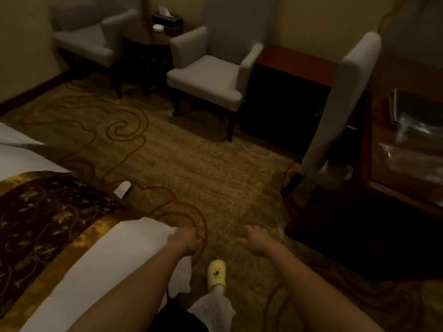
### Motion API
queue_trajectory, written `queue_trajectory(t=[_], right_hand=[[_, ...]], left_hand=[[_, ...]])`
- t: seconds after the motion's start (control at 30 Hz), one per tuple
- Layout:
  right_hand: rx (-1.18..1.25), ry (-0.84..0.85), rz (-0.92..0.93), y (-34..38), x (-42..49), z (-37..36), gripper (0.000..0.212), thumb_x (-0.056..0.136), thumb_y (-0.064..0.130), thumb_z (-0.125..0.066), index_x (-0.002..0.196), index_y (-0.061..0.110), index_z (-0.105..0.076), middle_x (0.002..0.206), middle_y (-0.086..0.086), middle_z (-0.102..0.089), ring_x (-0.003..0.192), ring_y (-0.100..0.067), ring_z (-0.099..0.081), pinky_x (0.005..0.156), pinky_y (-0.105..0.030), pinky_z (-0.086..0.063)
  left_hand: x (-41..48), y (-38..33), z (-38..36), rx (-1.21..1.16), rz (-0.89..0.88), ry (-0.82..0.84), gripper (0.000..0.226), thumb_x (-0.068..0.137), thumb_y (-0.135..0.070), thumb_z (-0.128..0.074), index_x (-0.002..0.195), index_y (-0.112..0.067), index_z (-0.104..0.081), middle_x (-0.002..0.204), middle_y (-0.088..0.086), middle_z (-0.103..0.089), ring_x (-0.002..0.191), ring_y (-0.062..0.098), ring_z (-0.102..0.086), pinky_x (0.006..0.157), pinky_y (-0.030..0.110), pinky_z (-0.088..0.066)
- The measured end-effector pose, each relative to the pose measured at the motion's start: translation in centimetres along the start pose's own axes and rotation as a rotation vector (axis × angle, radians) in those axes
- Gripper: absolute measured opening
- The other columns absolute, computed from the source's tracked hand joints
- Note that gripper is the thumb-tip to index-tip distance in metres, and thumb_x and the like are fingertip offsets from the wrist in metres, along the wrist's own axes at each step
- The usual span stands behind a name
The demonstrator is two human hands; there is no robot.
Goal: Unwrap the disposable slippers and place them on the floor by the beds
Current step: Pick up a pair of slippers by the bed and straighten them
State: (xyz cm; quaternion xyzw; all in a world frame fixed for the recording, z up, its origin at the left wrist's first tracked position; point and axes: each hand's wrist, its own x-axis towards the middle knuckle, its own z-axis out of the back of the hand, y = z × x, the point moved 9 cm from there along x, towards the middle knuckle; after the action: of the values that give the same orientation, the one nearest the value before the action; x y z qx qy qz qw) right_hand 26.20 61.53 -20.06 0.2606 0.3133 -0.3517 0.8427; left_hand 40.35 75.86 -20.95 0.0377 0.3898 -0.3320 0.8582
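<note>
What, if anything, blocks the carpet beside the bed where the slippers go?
Nothing visible does. The carpet along the bed lies bare, save one small white item at the bed's edge; the armchair stands farther back.

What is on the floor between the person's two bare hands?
In the head view, only patterned gold carpet with a red swirl lies between the left hand and the right hand; a yellow clog sits just below.
</note>
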Motion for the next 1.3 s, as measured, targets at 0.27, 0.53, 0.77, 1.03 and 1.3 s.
queue_trajectory(t=[0.27, 0.53, 0.77, 1.03, 1.3], right_hand=[[-0.142, 0.002, 0.067, 5.8, 12.9, 15.3, 0.06, 0.096, 0.038, -0.039, 0.146, 0.011, -0.02, 0.151, -0.017, -0.027, 0.138, -0.035, -0.028, 0.113, -0.041, -0.027], [-0.301, 0.064, 0.198, 15.0, 25.3, 24.8, 0.063, 0.095, 0.041, -0.042, 0.146, 0.012, -0.021, 0.152, -0.016, -0.026, 0.138, -0.035, -0.028, 0.111, -0.043, -0.03], [-0.477, 0.11, 0.355, 26.8, 38.5, 32.7, 0.058, 0.096, 0.04, -0.04, 0.144, 0.011, -0.025, 0.149, -0.017, -0.031, 0.135, -0.034, -0.033, 0.109, -0.043, -0.032], [-0.693, 0.213, 0.536, 40.2, 45.9, 36.3, 0.06, 0.096, 0.041, -0.039, 0.144, 0.008, -0.024, 0.149, -0.019, -0.03, 0.136, -0.036, -0.03, 0.111, -0.044, -0.03], [-0.858, 0.295, 0.711, 52.6, 50.7, 34.8, 0.062, 0.095, 0.04, -0.04, 0.145, 0.007, -0.023, 0.148, -0.022, -0.031, 0.135, -0.038, -0.032, 0.112, -0.042, -0.03]], left_hand=[[11.1, 1.5, 13.6, -0.083, 0.077, -0.008, 0.048, 0.094, -0.038, -0.042, 0.133, -0.011, -0.044, 0.141, 0.014, -0.045, 0.13, 0.032, -0.043, 0.108, 0.044, -0.038], [20.2, 7.3, 23.0, -0.27, 0.232, -0.022, 0.052, 0.093, -0.038, -0.043, 0.137, -0.01, -0.042, 0.144, 0.016, -0.042, 0.132, 0.032, -0.041, 0.11, 0.04, -0.036], [28.8, 14.5, 31.3, -0.429, 0.398, -0.063, 0.049, 0.095, -0.037, -0.04, 0.137, -0.011, -0.043, 0.144, 0.016, -0.043, 0.13, 0.032, -0.043, 0.109, 0.04, -0.037], [32.0, 20.9, 38.3, -0.666, 0.549, -0.145, 0.047, 0.095, -0.037, -0.039, 0.134, -0.011, -0.045, 0.139, 0.015, -0.048, 0.125, 0.032, -0.047, 0.104, 0.043, -0.042], [33.3, 28.9, 39.2, -0.815, 0.733, -0.119, 0.047, 0.097, -0.036, -0.029, 0.136, -0.012, -0.041, 0.141, 0.014, -0.045, 0.127, 0.031, -0.045, 0.107, 0.042, -0.038]])
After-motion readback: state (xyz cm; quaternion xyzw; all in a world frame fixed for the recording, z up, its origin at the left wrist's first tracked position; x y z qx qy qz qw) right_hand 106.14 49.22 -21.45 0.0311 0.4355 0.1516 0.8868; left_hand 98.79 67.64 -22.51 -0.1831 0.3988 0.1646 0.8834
